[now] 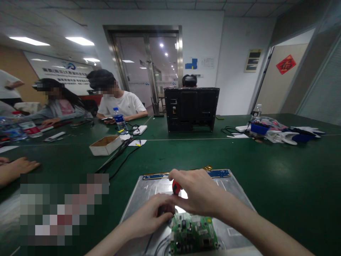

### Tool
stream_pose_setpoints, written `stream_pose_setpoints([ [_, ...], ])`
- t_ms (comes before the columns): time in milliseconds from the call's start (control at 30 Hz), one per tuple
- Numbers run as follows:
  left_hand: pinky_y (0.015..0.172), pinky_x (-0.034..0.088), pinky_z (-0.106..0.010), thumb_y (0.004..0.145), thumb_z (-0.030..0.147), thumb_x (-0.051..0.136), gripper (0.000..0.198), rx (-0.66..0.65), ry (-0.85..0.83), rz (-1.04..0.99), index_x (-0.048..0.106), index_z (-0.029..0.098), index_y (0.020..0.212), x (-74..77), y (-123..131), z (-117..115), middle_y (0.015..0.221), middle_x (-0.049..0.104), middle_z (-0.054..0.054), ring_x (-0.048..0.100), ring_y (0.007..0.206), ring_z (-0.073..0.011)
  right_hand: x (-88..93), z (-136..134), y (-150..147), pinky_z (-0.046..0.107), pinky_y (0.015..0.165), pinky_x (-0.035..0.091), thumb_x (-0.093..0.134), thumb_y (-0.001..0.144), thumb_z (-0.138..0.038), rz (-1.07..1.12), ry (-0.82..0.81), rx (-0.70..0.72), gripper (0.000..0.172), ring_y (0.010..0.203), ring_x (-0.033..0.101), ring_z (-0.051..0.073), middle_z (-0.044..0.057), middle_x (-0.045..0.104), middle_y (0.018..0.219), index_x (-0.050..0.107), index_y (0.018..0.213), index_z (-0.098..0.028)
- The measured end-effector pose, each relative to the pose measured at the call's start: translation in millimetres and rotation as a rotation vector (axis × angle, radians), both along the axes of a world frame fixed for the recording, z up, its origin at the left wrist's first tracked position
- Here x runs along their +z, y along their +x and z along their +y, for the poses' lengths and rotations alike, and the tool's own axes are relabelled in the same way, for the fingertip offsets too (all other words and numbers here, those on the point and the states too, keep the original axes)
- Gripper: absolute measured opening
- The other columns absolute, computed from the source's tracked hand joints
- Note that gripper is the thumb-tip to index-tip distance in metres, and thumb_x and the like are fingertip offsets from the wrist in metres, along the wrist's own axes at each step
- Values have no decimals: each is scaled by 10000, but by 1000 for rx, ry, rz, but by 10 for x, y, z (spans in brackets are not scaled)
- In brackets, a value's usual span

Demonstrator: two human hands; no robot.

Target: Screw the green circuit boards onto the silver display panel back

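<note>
A screwdriver with a red and black handle [176, 187] stands roughly upright over a silver metal panel [141, 193]. My right hand [195, 190] is wrapped round its handle from above. Low beside it, my left hand [159, 211] has its fingers curled together near the screwdriver's lower end; what they pinch is hidden. Just below the fingers lies a green circuit board [194, 233] on the panel, at its near side. Along the panel's far edge runs a narrow blue circuit strip [220, 173]. The screwdriver's tip is out of sight behind my fingers.
On the green table [287, 177] stand a small open box [105, 146], a water bottle [119, 120], black cables [121, 153] and a black monitor-like casing [191, 110]. A pile with gloves [282, 135] lies at right. Other people sit across and left; one person's hand [22, 169] rests nearby.
</note>
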State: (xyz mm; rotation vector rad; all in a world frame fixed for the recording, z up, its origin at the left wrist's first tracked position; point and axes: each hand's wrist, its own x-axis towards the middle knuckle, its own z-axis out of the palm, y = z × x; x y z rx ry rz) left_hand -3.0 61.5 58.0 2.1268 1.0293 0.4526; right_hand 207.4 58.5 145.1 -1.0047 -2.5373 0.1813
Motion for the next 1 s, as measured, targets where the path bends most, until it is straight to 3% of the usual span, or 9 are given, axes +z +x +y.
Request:
stream_pose_setpoints([
  [200,716,445,-276,831,231,559,104,29,-17,61,625,181,895,-64,-13,-5,857,619,-8,550,783,-160,-28,8,-9,276,527,252,579,890,-289,-11,28,-17,128,667,640,167,8,737,854,536,985,-214],
  [367,767,447,-297,840,240,556,127,18,-9,48,623,180,930,-110,-47,18,909,639,-20,553,822,-173,-6,-19,7,277,531,285,565,804,-215,-2,21,-16,258,673,633,174,26,717,894,523,1058,-199],
  [600,747,437,-290,825,232,567,125,35,-5,21,640,185,915,-61,-27,6,912,624,-16,556,817,-173,0,-3,5,276,524,245,604,914,-385,-28,26,-23,203,673,652,179,6,740,851,529,1007,-220],
  [1000,772,427,-294,795,215,600,137,4,7,75,675,204,909,0,-28,18,881,628,-3,548,801,-169,-28,-1,5,281,516,232,545,850,-235,-14,25,-22,248,638,637,168,19,740,862,524,1096,-203],
])
